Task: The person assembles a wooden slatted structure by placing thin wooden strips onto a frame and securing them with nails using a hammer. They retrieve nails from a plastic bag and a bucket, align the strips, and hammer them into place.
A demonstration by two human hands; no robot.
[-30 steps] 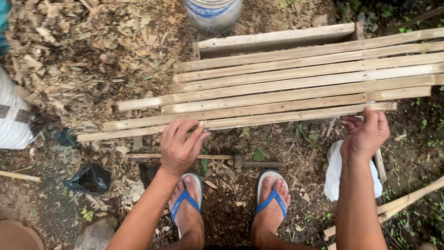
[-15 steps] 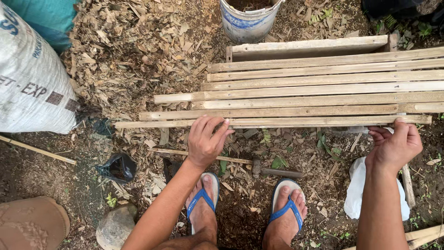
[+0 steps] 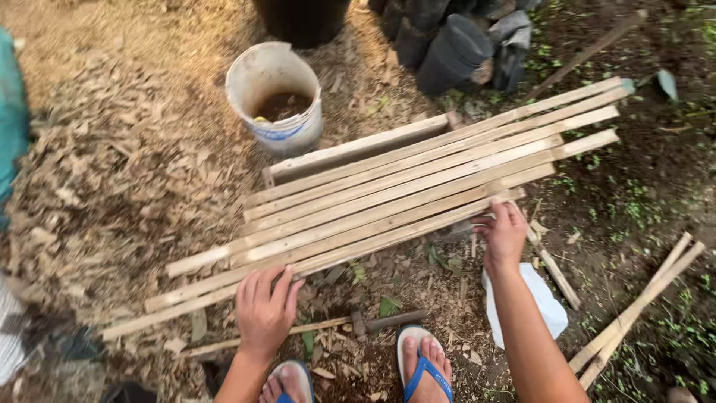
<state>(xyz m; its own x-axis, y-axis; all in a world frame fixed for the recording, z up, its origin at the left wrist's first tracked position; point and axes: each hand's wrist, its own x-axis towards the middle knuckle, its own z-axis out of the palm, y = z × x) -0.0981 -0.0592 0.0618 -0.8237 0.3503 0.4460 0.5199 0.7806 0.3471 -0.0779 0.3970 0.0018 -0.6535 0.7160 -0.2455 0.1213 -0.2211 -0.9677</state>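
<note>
Several long bamboo slats [image 3: 418,186] lie side by side on the ground in front of me, on a wooden frame piece [image 3: 358,149]. My left hand [image 3: 262,307] rests flat with fingers spread on the nearest slat [image 3: 224,291], toward its left end. My right hand [image 3: 503,231] touches the same slat's right end, fingers curled on its edge. A hammer [image 3: 373,322] lies on the dirt between my hands, just ahead of my blue sandals [image 3: 425,366].
A white bucket [image 3: 274,97] with dark contents stands behind the slats. Black pots [image 3: 455,52] sit at the back. Loose bamboo strips [image 3: 634,313] lie at the right, a white sheet [image 3: 533,298] under my right forearm, dry leaves [image 3: 97,186] at the left.
The view has swung right and tilted; the white sack left the frame. Both hands stay on the nearest slat, the left now flatter with fingers spread.
</note>
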